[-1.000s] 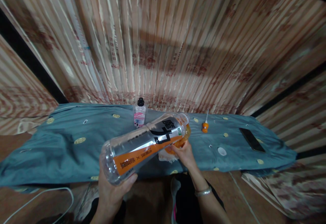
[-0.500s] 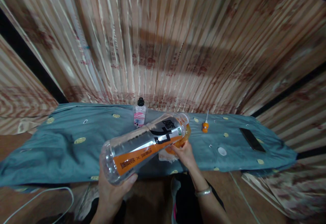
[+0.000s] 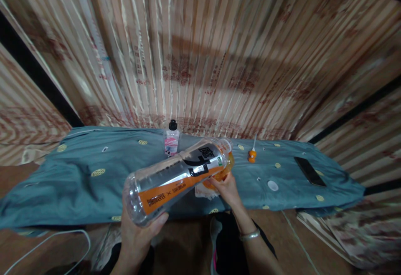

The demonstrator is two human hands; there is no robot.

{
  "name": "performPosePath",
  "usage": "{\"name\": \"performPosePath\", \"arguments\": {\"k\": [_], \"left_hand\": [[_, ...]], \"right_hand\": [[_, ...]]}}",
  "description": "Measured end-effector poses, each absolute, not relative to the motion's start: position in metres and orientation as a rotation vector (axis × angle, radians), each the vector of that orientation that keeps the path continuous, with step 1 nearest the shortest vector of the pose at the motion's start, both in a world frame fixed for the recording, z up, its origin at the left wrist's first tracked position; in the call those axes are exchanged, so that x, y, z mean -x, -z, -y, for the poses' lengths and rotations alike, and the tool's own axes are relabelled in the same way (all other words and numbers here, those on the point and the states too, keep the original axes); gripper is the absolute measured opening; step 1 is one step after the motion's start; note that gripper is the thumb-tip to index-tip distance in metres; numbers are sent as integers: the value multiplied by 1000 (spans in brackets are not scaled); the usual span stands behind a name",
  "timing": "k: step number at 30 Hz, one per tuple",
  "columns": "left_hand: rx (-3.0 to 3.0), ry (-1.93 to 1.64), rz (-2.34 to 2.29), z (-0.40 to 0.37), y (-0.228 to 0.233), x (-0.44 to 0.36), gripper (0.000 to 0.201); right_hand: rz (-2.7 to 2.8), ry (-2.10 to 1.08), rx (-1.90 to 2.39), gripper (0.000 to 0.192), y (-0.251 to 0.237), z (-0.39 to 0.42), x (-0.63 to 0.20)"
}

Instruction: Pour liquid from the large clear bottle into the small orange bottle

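A large clear plastic bottle (image 3: 178, 179) with an orange and black label is tilted across the middle of the view. My left hand (image 3: 138, 229) is closed around its base end. The bottle's mouth is at the upper right, over an amber container (image 3: 231, 163) that it partly hides. My right hand (image 3: 227, 189) grips that container from the front. Whether liquid flows between them I cannot tell. Under the container lies a white cloth (image 3: 205, 191). An orange pump head (image 3: 252, 156) with a thin pale tube lies to the right, and a round white cap (image 3: 272, 185) is nearer the front.
Behind the big bottle stands a small clear bottle (image 3: 171, 139) with a black cap and pink label. A dark phone (image 3: 309, 171) lies at the right on the teal patterned cloth (image 3: 78, 187). Striped curtains (image 3: 200, 58) hang behind; a white cable (image 3: 62, 232) runs at lower left.
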State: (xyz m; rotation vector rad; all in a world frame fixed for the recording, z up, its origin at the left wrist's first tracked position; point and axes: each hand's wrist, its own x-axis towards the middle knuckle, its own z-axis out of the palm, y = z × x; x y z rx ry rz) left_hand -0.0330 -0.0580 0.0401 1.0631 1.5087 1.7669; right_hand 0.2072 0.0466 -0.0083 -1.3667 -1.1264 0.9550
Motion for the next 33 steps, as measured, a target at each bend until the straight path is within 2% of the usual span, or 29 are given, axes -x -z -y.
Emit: {"name": "performPosePath", "arguments": {"k": [33], "left_hand": [[-1079, -1792, -1482, 56, -43, 34, 50]], "right_hand": [[1136, -903, 1429, 58, 16, -49, -211]]}}
